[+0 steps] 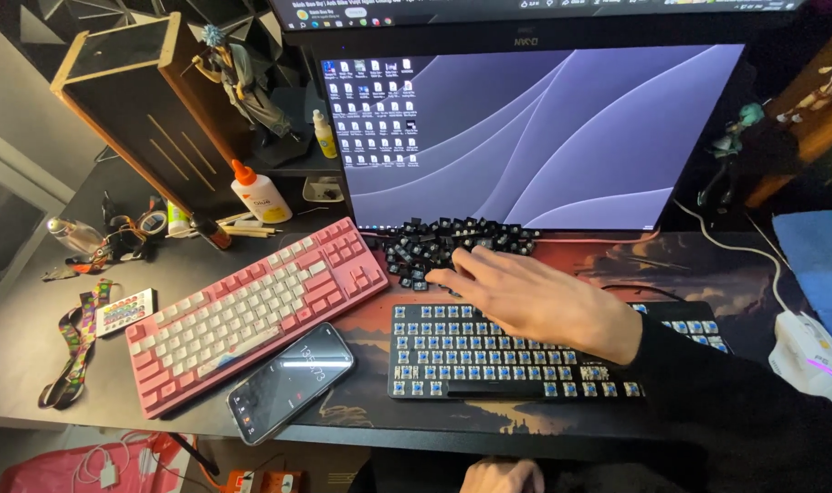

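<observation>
My left hand (pixel 501 476) rests at the near edge of the bench (pixel 32 319), half out of view; I cannot tell whether it is open or closed. My right hand (pixel 535 297) reaches across the stripped black keyboard (pixel 489 361), fingers spread, tips touching the keycap pile (pixel 452 245) below the monitor (pixel 535 137). Risk, in my judgement: my sleeve dragging over exposed blue switches, or scattering loose caps toward the pink keyboard (pixel 252 310).

On the bench (pixel 32 338), a bare keyboard (pixel 516 351) lies before the monitor (pixel 535 137), with a heap of keycaps (pixel 443 242) between them. A second keyboard (pixel 252 310) lies left of it, a phone (pixel 291 382) in front, a mouse (pixel 810 356) far right.
</observation>
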